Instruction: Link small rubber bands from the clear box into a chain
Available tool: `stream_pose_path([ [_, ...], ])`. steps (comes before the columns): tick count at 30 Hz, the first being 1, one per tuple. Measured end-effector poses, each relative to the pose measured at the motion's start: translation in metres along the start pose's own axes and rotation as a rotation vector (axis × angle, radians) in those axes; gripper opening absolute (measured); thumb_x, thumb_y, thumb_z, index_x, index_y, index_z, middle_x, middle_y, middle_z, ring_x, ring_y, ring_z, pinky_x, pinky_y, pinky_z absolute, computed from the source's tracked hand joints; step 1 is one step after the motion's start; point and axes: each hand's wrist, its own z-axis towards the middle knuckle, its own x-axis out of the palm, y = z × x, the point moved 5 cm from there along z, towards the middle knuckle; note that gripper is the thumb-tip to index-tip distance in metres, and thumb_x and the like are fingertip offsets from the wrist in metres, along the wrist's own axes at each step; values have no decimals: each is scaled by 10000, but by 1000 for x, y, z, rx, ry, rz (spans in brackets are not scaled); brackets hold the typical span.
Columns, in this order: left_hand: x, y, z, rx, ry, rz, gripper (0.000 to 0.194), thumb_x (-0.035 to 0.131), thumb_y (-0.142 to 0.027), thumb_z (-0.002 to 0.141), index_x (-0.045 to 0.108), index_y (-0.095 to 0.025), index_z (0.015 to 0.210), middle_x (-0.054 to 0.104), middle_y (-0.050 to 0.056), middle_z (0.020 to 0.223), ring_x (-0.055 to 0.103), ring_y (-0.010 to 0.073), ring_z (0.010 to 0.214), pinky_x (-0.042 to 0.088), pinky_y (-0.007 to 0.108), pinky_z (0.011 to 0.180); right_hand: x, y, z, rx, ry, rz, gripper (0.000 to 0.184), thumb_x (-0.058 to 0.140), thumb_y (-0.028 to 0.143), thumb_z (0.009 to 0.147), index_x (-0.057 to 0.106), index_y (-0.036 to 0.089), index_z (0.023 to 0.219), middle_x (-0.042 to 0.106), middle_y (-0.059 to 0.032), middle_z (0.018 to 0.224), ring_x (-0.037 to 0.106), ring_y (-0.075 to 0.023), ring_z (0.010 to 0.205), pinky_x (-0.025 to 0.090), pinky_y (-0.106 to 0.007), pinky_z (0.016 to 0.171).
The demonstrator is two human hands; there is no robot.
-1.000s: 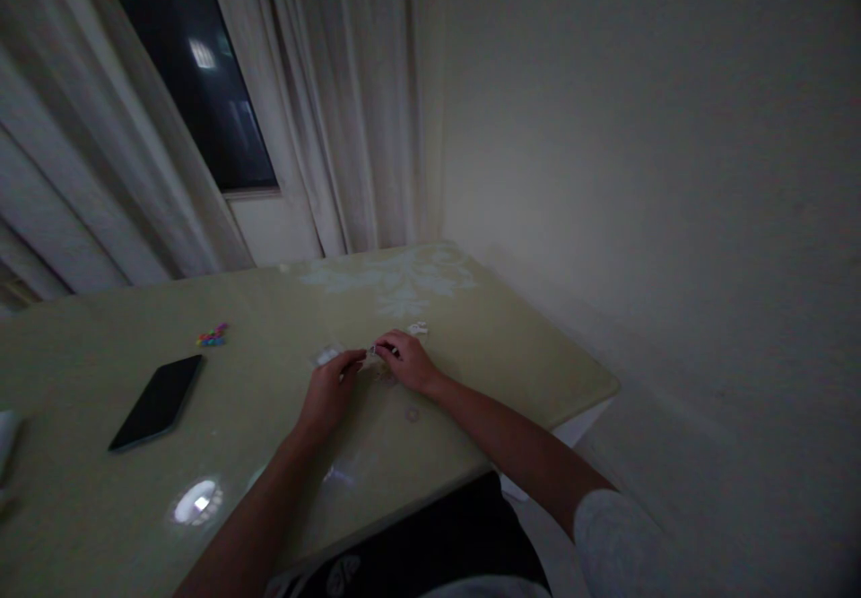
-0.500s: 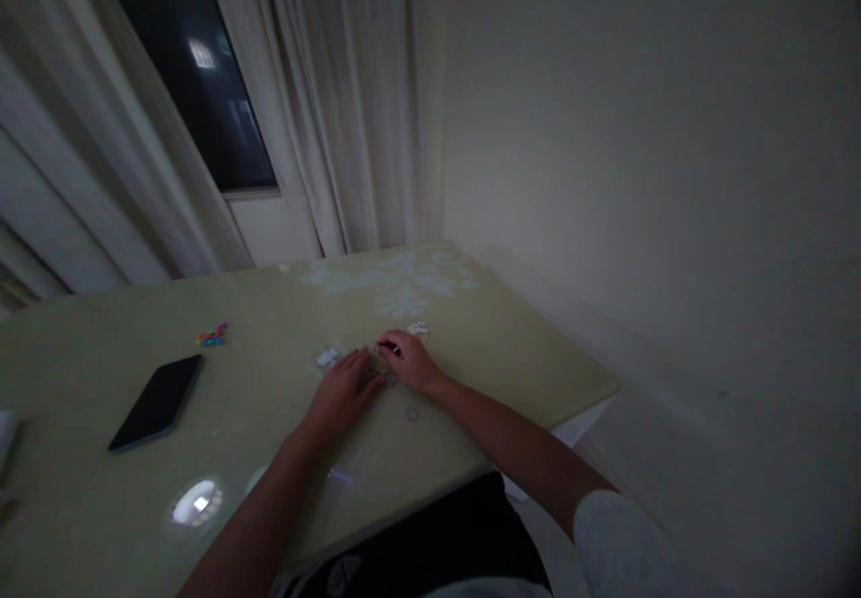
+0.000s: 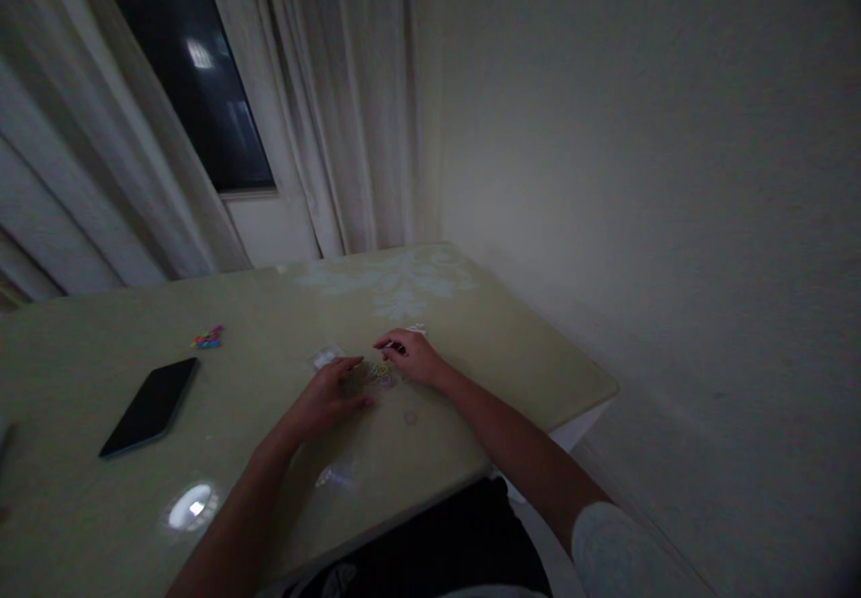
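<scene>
My left hand (image 3: pixel 329 398) rests low over the table with thumb and fingers apart, holding nothing. Just beyond its fingertips lies a small pile of pale ring-like pieces (image 3: pixel 382 374), some yellowish and some pinkish. My right hand (image 3: pixel 412 358) is at the far right side of this pile, thumb and fingers curled together in a pinch; what they hold is too small and dark to make out. Small white pieces (image 3: pixel 418 327) lie behind the right hand, partly hidden by it. A clear packet with something white in it (image 3: pixel 326 359) lies beyond the left hand.
A single pale ring (image 3: pixel 410 418) lies nearer me on the glossy table (image 3: pixel 538 383). To the left are a black tablet or phone (image 3: pixel 149 406) and a cluster of small colourful pieces (image 3: pixel 207 338). A wall borders the table's right side; curtains hang behind it.
My left hand has drawn back to the left and its fingers have spread, uncovering the pile. My right hand stays close to the same spot, still pinched.
</scene>
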Motion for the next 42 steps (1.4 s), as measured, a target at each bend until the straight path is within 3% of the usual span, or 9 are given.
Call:
stream_pose_path([
  [4,-2,3,-1,-9,45,-41,562,785,-485,757,731,-209,1243,774,135,1192,750,308,1060,625,425,869,-17,0,-4,17,156,-19,97,771,221,898,777,165,977,716,-17,822,659,-145,737,511,-235,678],
  [8,7,1,1,-4,31,-38,436,720,-464,886,714,-171,1209,761,112,1149,745,252,990,617,416,853,-28,6,-15,-3,350,-70,345,982,381,642,768,192,836,637,18,806,596,-140,709,471,-223,628],
  [12,15,-3,3,23,-6,10,370,685,-451,957,712,-162,1187,729,90,1119,706,229,980,581,436,890,-23,6,-22,-13,420,-144,512,1043,388,479,750,204,856,574,19,919,559,-146,776,465,-229,681],
  [19,16,-7,5,64,-5,66,267,652,-423,1005,724,-168,1033,709,57,1040,677,210,963,565,423,891,-18,3,-17,-18,357,-225,327,934,356,753,715,185,926,548,-7,958,539,-166,856,459,-262,789],
  [26,15,-2,5,20,-22,63,263,649,-417,1016,708,-162,1011,715,45,1001,692,197,923,582,407,861,-11,5,-20,-52,291,-254,549,997,437,638,701,203,1036,571,-30,1058,576,-206,967,489,-303,869],
  [31,16,3,4,-36,-51,17,280,638,-428,1025,708,-161,1072,743,59,1059,718,202,945,595,417,878,4,5,-17,-67,209,-290,278,828,326,895,686,186,1088,593,-56,1070,597,-207,952,487,-328,876],
  [35,9,8,4,-66,-54,-20,348,614,-456,1032,696,-167,1205,760,83,1143,741,207,943,605,424,878,2,2,-14,-92,171,-289,150,723,225,976,699,186,1119,612,-57,1080,615,-178,934,498,-312,894],
  [40,-3,11,1,-44,0,-52,428,726,-492,877,747,-201,1189,783,107,1161,766,251,940,626,394,831,-1,-3,-13,-106,148,-312,529,883,384,839,686,176,1283,605,-96,1178,620,-220,1016,513,-361,958],
  [42,-3,9,1,-19,25,-62,448,780,-472,791,771,-221,1163,777,108,1181,760,273,991,631,375,826,4,-3,-14,-114,158,-333,561,906,397,810,702,177,1283,610,-101,1172,608,-248,1086,495,-382,1012],
])
